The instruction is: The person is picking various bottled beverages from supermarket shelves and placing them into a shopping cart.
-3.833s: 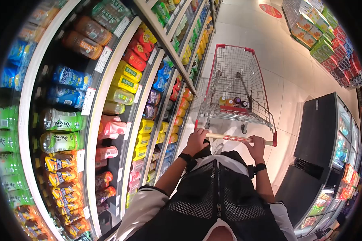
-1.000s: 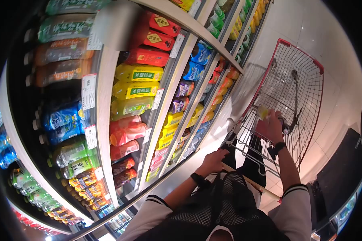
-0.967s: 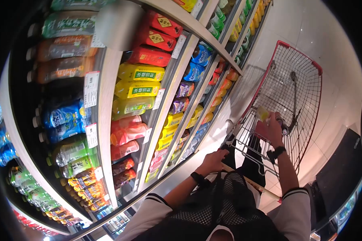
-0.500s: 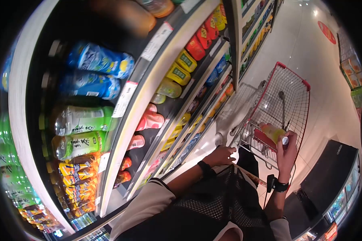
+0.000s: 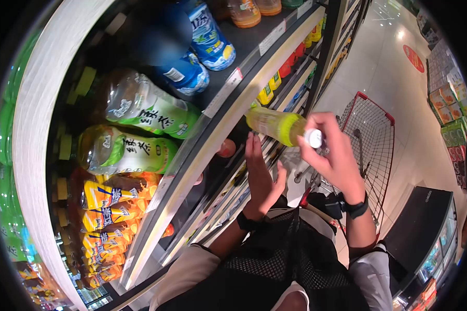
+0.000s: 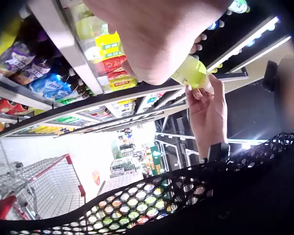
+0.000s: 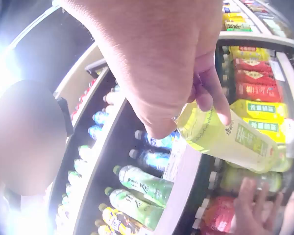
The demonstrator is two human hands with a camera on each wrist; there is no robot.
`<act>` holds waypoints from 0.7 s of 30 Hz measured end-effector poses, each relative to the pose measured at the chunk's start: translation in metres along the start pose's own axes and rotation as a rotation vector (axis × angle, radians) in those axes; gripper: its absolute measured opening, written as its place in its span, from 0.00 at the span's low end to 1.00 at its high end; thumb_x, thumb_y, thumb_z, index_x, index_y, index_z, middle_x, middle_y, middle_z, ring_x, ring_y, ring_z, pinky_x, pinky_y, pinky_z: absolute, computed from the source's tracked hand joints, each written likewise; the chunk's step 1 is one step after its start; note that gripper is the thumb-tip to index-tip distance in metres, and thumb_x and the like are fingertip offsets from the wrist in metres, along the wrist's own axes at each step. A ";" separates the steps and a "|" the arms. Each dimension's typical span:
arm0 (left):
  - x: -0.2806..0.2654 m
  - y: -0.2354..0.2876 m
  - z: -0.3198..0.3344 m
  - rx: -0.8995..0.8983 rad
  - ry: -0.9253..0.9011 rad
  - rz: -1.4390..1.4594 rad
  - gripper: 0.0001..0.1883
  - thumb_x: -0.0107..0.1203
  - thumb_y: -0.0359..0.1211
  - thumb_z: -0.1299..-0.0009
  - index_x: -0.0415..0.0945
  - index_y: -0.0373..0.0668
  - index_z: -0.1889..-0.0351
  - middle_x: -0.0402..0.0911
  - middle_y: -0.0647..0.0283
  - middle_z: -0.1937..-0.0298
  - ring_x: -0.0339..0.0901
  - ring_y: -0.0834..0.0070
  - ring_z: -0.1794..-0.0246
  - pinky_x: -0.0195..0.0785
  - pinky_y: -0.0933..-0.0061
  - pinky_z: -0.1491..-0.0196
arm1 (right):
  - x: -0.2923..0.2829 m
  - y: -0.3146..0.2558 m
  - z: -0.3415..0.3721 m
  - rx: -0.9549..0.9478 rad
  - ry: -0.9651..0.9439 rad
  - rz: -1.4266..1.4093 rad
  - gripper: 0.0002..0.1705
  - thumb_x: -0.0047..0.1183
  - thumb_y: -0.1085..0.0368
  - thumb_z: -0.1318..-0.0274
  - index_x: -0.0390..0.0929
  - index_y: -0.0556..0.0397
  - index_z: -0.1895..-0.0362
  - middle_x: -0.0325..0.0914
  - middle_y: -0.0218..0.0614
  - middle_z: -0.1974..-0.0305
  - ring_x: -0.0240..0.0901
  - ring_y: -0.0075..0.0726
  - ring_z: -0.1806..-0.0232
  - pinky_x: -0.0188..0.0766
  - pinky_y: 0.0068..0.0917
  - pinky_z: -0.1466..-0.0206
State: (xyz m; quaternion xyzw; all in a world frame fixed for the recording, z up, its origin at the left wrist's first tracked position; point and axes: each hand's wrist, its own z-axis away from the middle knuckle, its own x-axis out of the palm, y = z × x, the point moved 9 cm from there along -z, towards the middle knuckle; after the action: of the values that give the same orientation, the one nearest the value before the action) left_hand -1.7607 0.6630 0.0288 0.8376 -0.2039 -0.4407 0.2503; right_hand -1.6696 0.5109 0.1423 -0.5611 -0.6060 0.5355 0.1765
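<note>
My right hand point(image 5: 337, 153) grips a yellow-green drink bottle point(image 5: 277, 125) near its white cap. The bottle lies tilted, its base toward the shelf. In the right wrist view, the bottle point(image 7: 235, 139) overlaps a lower row of yellow and red bottles. My left hand point(image 5: 263, 179) is raised by the shelf edge, fingers fairly straight and nothing in its grasp. It is just below the bottle's base in the head view. From the left wrist, my right hand point(image 6: 208, 117) shows behind the bottle, and my left hand point(image 6: 161, 39) partly covers the shelves.
Green tea bottles point(image 5: 140, 150), blue bottles point(image 5: 210, 39) and orange-labelled bottles point(image 5: 111, 202) fill the near shelf. A wire shopping cart point(image 5: 393, 155) stands in front on the right. Beyond it are a black refrigerated case point(image 5: 412, 223) and stacked boxes point(image 5: 446, 101).
Both hands were on the cart handle at first. My right hand then reached into the cart, took the bottle and raised it leftward to the shelf. My left hand has left the handle and risen.
</note>
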 end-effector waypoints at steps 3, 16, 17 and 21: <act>-0.008 -0.011 -0.004 0.000 0.089 0.075 0.51 0.63 0.30 0.27 0.39 0.31 0.13 0.42 0.34 0.13 0.46 0.40 0.13 0.63 0.47 0.21 | 0.034 -0.009 -0.023 -0.007 -0.093 -0.019 0.20 0.65 0.62 0.31 0.70 0.51 0.44 0.82 0.40 0.58 0.82 0.43 0.63 0.78 0.35 0.57; 0.000 -0.048 -0.006 -0.143 0.001 0.100 0.57 0.68 0.31 0.30 0.34 0.22 0.16 0.43 0.24 0.16 0.46 0.28 0.15 0.46 0.39 0.16 | 0.116 0.010 -0.040 -0.085 -0.210 -0.026 0.23 0.63 0.55 0.27 0.69 0.50 0.39 0.81 0.40 0.58 0.80 0.43 0.65 0.76 0.36 0.61; 0.000 -0.048 -0.007 -0.150 0.002 0.099 0.58 0.69 0.31 0.31 0.34 0.22 0.16 0.43 0.24 0.16 0.45 0.29 0.15 0.44 0.39 0.16 | 0.114 0.009 -0.039 -0.112 -0.157 -0.045 0.23 0.63 0.56 0.27 0.69 0.50 0.39 0.81 0.39 0.59 0.79 0.39 0.67 0.75 0.35 0.63; 0.002 -0.052 -0.009 -0.161 -0.002 0.050 0.62 0.73 0.33 0.34 0.33 0.22 0.16 0.43 0.25 0.16 0.42 0.31 0.14 0.37 0.36 0.15 | 0.126 0.029 -0.034 -0.036 -0.108 -0.118 0.23 0.64 0.58 0.27 0.69 0.49 0.38 0.80 0.36 0.60 0.74 0.31 0.68 0.72 0.32 0.64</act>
State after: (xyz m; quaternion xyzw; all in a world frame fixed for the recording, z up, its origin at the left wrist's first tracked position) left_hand -1.7453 0.7049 0.0007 0.8089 -0.1891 -0.4501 0.3275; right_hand -1.6665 0.6292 0.0810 -0.4978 -0.6563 0.5426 0.1646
